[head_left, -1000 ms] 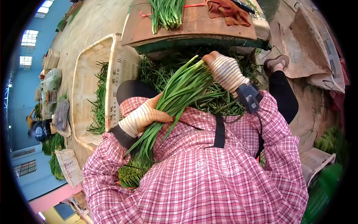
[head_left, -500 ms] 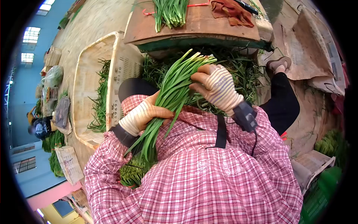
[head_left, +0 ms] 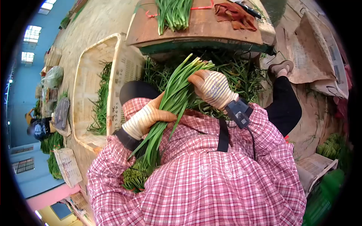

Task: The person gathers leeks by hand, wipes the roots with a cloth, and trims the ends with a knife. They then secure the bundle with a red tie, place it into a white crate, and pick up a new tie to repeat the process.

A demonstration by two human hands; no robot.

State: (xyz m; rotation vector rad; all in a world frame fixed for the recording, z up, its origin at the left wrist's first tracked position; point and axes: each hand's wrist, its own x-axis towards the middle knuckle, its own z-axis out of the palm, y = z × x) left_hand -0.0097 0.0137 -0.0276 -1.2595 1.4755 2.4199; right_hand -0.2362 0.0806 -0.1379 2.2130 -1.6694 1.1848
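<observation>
A bunch of long green stalks [head_left: 174,90] with pale ends slants upward in front of my checked shirt. My left hand [head_left: 149,116], in a striped glove with tan fingers, is wrapped round its lower part, with the thumb across the leaves. Near the pale ends, my right hand [head_left: 213,86] has its gloved fingers bent and pinched at the bunch's right side; what lies between the fingertips is too small to make out. Another bunch [head_left: 174,15] rests on the brown board [head_left: 203,35] ahead, beside a red tie.
A white plastic crate [head_left: 117,75] with loose leaves stands at left. A rust-coloured cloth [head_left: 234,16] and a black-handled tool [head_left: 248,9] lie on the board. Loose leaves [head_left: 241,77] cover the ground below it. Another person [head_left: 39,128] is at far left.
My right hand has moved slightly left and its fingers have drawn closer together at the bunch. My left hand keeps its hold. The view has shifted slightly.
</observation>
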